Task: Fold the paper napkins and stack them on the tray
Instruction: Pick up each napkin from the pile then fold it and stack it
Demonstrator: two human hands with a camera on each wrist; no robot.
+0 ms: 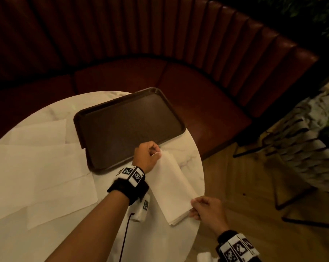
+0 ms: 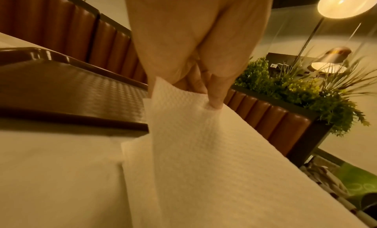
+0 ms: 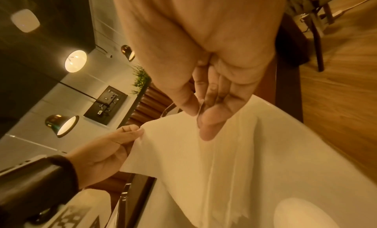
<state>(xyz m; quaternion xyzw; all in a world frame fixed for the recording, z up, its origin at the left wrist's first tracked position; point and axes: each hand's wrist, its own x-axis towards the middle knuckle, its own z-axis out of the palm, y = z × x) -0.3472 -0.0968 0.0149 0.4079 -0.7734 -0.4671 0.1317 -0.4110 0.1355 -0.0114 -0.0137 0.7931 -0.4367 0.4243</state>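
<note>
No words, brand names or numbers can be read in any view. The only printed marks are black-and-white square code patterns on the left wristband (image 1: 130, 173) and on the right wristband (image 1: 237, 249), and one more on the small white block (image 1: 143, 208) under the left wrist; none of them carries letters or digits.

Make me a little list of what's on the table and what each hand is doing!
table: round white marble table
tray: brown tray, nothing on it
held napkin: folded paper napkin, stretched between both hands above the table edge
left hand: left hand pinches the far end
right hand: right hand pinches the near end
unfolded napkins: flat sheets left of the tray
stack: none yet
</note>
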